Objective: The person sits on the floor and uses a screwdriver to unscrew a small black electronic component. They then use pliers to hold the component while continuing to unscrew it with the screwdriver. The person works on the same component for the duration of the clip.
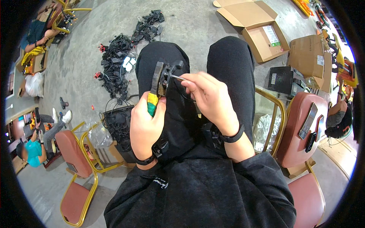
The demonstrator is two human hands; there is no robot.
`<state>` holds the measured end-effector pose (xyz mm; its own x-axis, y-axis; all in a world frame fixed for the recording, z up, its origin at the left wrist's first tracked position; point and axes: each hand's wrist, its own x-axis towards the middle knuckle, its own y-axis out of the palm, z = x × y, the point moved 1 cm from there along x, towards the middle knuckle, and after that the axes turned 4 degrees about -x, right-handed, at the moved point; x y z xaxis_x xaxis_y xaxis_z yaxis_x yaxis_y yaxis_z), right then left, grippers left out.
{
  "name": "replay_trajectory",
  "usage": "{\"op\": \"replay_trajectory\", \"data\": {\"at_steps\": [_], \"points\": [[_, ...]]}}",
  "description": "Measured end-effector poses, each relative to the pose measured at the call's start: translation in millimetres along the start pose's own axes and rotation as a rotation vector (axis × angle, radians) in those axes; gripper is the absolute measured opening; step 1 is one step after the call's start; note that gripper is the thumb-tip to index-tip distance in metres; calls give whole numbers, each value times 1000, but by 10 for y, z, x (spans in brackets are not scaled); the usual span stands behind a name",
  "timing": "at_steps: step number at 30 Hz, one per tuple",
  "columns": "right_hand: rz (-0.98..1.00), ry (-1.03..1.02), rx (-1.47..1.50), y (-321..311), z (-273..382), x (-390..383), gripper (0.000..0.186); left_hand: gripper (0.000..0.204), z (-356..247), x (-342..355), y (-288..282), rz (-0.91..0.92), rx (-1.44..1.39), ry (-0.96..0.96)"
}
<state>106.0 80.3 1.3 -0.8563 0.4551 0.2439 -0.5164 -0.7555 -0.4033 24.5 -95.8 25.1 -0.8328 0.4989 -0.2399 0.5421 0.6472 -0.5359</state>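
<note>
My left hand [145, 123] is closed round the yellow-and-green handle of a black clamp-like tool [156, 79], holding it upright above my left thigh. The tool has one long ridged arm and a curved black piece beside it. From the right, my right hand [211, 97] pinches a thin metal rod [178, 77]. Its far tip meets the black parts between the tool's arms, and its other end is hidden in my fingers, so I cannot tell its kind. Black straps with small black boxes circle both wrists.
Black cabled devices [114, 62] are heaped on the floor ahead. An open cardboard box [266, 41] lies at the far right, near a black case [286, 80]. Chairs flank me; the right one's pink seat [298, 129] carries phone-like items. Another person [34, 152] is at the left.
</note>
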Motion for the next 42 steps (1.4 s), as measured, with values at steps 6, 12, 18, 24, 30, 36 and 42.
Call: {"op": "replay_trajectory", "data": {"at_steps": [6,12,18,24,30,36,42], "points": [[180,463,384,-54,82,24,19,19,-25,12,45,-40,7,35],[154,444,390,-42,25,16,17,17,-74,16,30,-15,16,31],[-18,131,171,-33,-33,9,13,15,-59,21,18,7,-4,21],[-22,-45,-16,-63,-5,44,14,13,-54,25,8,8,16,-2],[-141,-228,-139,-23,-16,56,21,13,-17,21,20,-11,15,3],[-141,-234,-168,-6,-7,41,21,21,-88,7,26,-28,10,10],[-46,-62,-69,-10,-18,18,15,18,-93,6,34,-43,77,18]]}}
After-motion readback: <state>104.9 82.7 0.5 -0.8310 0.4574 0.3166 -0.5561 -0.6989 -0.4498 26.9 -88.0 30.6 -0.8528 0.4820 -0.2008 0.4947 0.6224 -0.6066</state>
